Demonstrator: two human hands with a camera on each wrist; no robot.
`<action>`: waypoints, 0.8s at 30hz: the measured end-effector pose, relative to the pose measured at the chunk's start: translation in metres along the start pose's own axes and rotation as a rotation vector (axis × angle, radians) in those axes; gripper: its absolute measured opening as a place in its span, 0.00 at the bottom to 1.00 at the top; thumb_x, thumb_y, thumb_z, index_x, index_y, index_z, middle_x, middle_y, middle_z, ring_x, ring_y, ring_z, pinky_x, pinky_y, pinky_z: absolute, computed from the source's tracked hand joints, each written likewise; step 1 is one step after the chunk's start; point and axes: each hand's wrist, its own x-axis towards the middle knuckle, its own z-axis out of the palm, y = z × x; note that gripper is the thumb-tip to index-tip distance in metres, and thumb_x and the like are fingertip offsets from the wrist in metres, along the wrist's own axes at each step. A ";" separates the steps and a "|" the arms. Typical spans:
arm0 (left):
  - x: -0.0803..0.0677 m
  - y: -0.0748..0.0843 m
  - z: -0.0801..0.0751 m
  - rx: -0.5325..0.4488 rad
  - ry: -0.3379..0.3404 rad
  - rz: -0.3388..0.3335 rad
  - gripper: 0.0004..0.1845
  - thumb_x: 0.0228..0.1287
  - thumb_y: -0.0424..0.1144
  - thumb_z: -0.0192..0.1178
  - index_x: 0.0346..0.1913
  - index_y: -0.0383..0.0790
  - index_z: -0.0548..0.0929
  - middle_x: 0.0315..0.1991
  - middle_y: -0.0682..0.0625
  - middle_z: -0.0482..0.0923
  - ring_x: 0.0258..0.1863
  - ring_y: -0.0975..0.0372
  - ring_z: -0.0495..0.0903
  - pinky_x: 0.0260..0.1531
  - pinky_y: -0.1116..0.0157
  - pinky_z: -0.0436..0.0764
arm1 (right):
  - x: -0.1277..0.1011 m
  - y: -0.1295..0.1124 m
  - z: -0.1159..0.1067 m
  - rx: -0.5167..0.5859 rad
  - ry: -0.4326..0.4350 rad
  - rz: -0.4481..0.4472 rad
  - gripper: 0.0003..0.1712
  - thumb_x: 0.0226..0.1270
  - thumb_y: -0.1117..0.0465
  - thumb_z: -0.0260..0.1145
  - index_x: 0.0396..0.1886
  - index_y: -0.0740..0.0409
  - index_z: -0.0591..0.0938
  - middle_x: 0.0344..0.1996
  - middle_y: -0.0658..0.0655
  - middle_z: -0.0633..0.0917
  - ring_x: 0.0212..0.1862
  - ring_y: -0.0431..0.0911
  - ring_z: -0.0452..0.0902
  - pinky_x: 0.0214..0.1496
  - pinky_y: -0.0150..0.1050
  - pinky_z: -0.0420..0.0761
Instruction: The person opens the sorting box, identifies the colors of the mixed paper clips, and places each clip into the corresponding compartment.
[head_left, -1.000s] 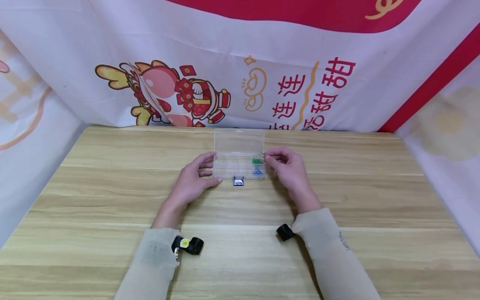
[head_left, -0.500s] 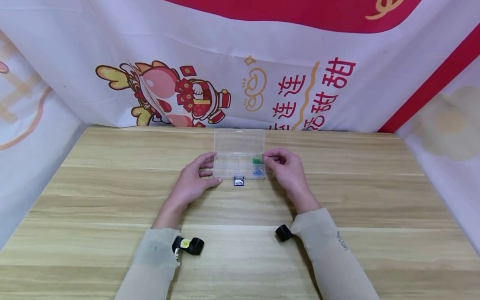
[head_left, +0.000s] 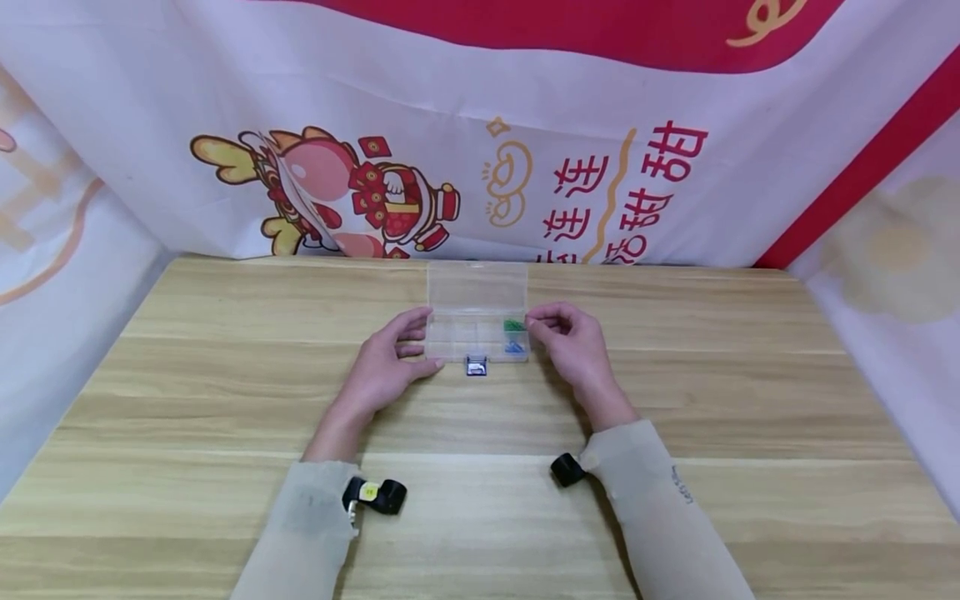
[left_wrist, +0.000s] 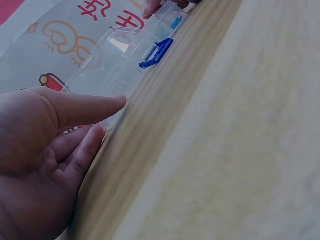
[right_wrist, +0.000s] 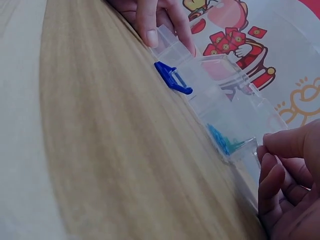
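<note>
A clear plastic compartment box (head_left: 467, 337) sits at the back middle of the table with its transparent lid (head_left: 477, 286) raised. Its blue latch (right_wrist: 172, 78) hangs down at the front. My left hand (head_left: 382, 362) grips the box's left end, thumb at the front corner and fingers along the side. Beside the right end is my right hand (head_left: 573, 337), thumb and index fingertips close together at the wall. I cannot tell whether they pinch anything. Small green pieces (head_left: 513, 326) lie in the back right compartment, small blue pieces (head_left: 513, 347) in the front right one.
The wooden table (head_left: 480, 517) reaches back to a white printed cloth (head_left: 465, 92) hanging just behind the raised lid. Each sleeve carries a black wrist camera, one on the left (head_left: 386, 497) and one on the right (head_left: 567, 470).
A small green piece showed at my right fingertips above the right wall; now none shows there. The right hand has shifted slightly left. My left hand keeps its hold on the box.
</note>
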 end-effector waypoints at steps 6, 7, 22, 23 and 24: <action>-0.002 0.000 0.000 0.014 0.000 -0.008 0.41 0.69 0.32 0.73 0.82 0.51 0.69 0.74 0.40 0.75 0.68 0.45 0.80 0.73 0.47 0.81 | -0.001 0.004 0.001 -0.008 0.001 -0.003 0.09 0.77 0.56 0.71 0.52 0.51 0.86 0.49 0.53 0.84 0.49 0.47 0.77 0.46 0.35 0.82; -0.002 -0.001 0.000 0.017 0.000 -0.012 0.41 0.69 0.33 0.73 0.82 0.52 0.69 0.74 0.41 0.75 0.68 0.45 0.80 0.73 0.47 0.81 | -0.001 0.005 0.001 -0.006 -0.002 -0.003 0.09 0.76 0.57 0.71 0.52 0.51 0.86 0.49 0.53 0.84 0.49 0.47 0.77 0.46 0.34 0.82; -0.004 -0.007 0.000 -0.002 0.019 -0.026 0.42 0.68 0.32 0.74 0.82 0.51 0.69 0.72 0.39 0.76 0.68 0.45 0.80 0.73 0.48 0.81 | -0.002 0.009 0.007 -0.016 -0.007 -0.046 0.09 0.73 0.58 0.74 0.50 0.52 0.87 0.48 0.54 0.86 0.49 0.48 0.79 0.47 0.35 0.85; -0.004 -0.007 0.000 -0.005 0.021 -0.020 0.42 0.68 0.32 0.74 0.82 0.50 0.69 0.72 0.38 0.76 0.68 0.45 0.80 0.73 0.48 0.81 | -0.002 0.010 0.008 -0.014 -0.006 -0.051 0.09 0.73 0.59 0.74 0.50 0.52 0.87 0.48 0.55 0.86 0.49 0.48 0.79 0.47 0.35 0.85; -0.004 -0.008 0.000 -0.003 0.022 -0.016 0.42 0.68 0.32 0.74 0.82 0.50 0.69 0.73 0.38 0.76 0.68 0.45 0.80 0.73 0.48 0.81 | -0.002 0.010 0.009 -0.010 -0.008 -0.055 0.09 0.73 0.59 0.74 0.50 0.53 0.87 0.48 0.55 0.86 0.49 0.48 0.79 0.47 0.35 0.84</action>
